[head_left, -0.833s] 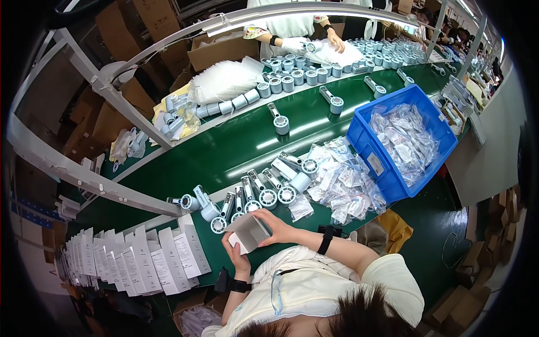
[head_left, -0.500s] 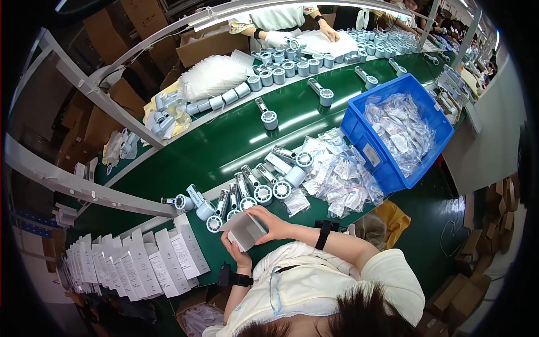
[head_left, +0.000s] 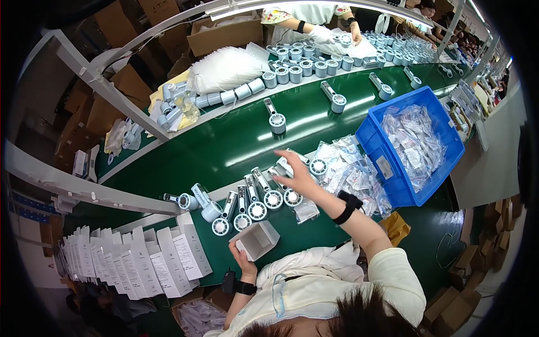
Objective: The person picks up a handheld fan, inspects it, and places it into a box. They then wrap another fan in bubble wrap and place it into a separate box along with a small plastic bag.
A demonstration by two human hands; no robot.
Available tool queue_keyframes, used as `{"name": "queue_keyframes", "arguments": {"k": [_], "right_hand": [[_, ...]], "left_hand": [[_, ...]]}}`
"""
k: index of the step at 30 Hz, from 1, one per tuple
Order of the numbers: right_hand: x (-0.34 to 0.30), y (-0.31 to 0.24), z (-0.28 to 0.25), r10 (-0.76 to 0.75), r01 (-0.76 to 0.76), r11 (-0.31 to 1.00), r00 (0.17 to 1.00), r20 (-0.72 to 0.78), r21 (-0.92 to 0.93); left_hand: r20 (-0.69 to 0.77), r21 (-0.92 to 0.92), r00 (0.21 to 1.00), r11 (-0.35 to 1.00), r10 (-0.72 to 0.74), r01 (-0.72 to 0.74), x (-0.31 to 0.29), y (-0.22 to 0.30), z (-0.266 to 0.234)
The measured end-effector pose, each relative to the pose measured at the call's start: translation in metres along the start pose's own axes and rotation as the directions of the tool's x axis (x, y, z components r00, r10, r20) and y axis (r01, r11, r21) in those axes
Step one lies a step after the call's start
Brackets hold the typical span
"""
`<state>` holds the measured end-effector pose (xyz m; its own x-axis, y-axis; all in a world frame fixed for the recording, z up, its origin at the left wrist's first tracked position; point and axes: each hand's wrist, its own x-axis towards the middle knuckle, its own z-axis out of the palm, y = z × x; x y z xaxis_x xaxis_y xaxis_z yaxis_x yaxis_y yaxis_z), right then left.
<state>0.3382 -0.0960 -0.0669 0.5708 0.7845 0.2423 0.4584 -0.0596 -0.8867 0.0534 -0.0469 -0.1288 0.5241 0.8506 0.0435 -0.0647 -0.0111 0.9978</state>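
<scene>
My left hand (head_left: 242,262) is closed around the lower side of an open white box (head_left: 259,240). The box tilts with its mouth toward the upper right, and its grey inside shows. My right hand (head_left: 296,175) reaches over the row of light-blue devices with round, spoked heads and long handles, which look like handheld fans. Its fingers are apart and nothing shows between them. Below the hand lies one such fan (head_left: 292,197), partly covered by it. Another fan (head_left: 257,210) rests farther left in the row.
A blue bin (head_left: 387,168) full of small clear packets stands at right, beside a loose pile of packets (head_left: 345,168). Folded white boxes (head_left: 191,255) line up at left. Single fans (head_left: 277,122) lie on the green belt. Across it, a person's gloved hand (head_left: 323,36) works.
My right hand has let go of the white box and moved up and right over the fans. My left hand still holds the box. The whole view has shifted slightly.
</scene>
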Motion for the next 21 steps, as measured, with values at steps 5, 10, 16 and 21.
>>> {"name": "queue_keyframes", "arguments": {"k": [5, 10, 16, 21], "right_hand": [[0.107, 0.061, -0.004, 0.145, -0.234, 0.812, 0.968, -0.205, -0.535], [0.167, 0.116, 0.024, 0.342, -0.37, 0.664, 0.923, -0.176, -0.65], [0.198, 0.109, -0.04, 0.348, -0.325, 0.656, 0.931, -0.108, -0.681], [0.195, 0.134, -0.171, 0.107, -0.604, 0.543, 0.739, -0.665, -0.584]], "left_hand": [[0.06, 0.013, 0.998, 1.0, 0.018, -0.019, -0.002, 0.008, 0.005], [0.093, -0.028, 0.995, 0.999, 0.025, -0.023, 0.0, 0.008, 0.008], [0.048, -0.087, 0.999, 0.996, -0.015, 0.019, 0.0, 0.014, 0.008], [0.076, -0.171, 0.997, 0.985, -0.022, 0.035, 0.005, -0.005, 0.01]]}}
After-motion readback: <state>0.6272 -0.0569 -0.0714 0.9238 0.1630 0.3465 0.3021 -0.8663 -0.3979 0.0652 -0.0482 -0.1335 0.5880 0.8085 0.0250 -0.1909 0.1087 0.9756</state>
